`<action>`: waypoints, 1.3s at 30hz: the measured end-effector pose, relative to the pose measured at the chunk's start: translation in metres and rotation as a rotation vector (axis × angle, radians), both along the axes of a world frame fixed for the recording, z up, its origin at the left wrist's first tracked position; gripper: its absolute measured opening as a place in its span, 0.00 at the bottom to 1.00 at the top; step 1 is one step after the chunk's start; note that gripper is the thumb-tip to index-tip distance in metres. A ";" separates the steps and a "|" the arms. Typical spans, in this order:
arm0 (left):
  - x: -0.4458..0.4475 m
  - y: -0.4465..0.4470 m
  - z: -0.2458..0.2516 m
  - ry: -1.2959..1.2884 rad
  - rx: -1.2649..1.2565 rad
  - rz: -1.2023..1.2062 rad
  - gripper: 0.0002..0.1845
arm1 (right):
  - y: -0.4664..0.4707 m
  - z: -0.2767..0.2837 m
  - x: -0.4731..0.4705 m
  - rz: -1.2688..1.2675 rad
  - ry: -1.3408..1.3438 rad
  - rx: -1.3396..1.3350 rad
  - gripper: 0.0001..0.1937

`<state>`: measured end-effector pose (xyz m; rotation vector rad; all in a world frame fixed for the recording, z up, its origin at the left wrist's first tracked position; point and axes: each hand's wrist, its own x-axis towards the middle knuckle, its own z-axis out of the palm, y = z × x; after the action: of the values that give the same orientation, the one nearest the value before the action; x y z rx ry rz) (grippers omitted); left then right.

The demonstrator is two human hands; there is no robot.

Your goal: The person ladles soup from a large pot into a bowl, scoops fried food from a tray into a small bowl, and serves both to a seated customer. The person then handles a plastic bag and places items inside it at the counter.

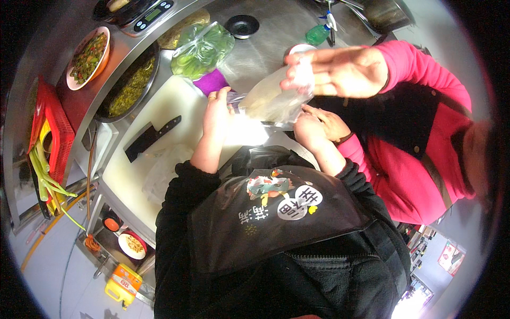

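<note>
A clear plastic bag (269,99) with pale contents spans the space between my two hands. My left hand (217,113), with a ring on one finger, grips the bag's left edge. At the bag's lower right corner, my right hand (310,129) has its fingers closed on the plastic. Another person's raised hand (338,71) is at the bag's upper right, and that person's other hand (332,123) touches my right hand. Left of my left hand, a cleaver (145,139) lies on the white cutting board (119,169), near a crumpled plastic bag (161,171).
The co-worker in a pink top (398,179) stands close on the right. Beyond the board are a bag of green vegetables (203,50), a purple cloth (215,81) and a black dish (242,26). A pan of chopped greens (131,89) and a red basket (59,131) stand left.
</note>
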<state>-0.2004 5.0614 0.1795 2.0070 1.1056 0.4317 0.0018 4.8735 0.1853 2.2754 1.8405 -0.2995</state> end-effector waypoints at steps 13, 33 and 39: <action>-0.014 -0.006 -0.013 -0.084 0.077 0.035 0.24 | 0.010 0.015 -0.010 -0.113 0.080 -0.201 0.10; -0.052 -0.026 -0.007 -0.355 -0.381 0.032 0.43 | 0.043 0.002 -0.007 -0.310 0.393 0.350 0.30; -0.054 -0.020 -0.004 -0.504 -0.532 0.002 0.42 | 0.086 -0.016 0.000 -0.402 0.629 0.464 0.11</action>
<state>-0.2548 5.0411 0.1752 1.3325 0.7963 0.5404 0.0016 4.9598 0.1694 3.1583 1.8225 -0.8028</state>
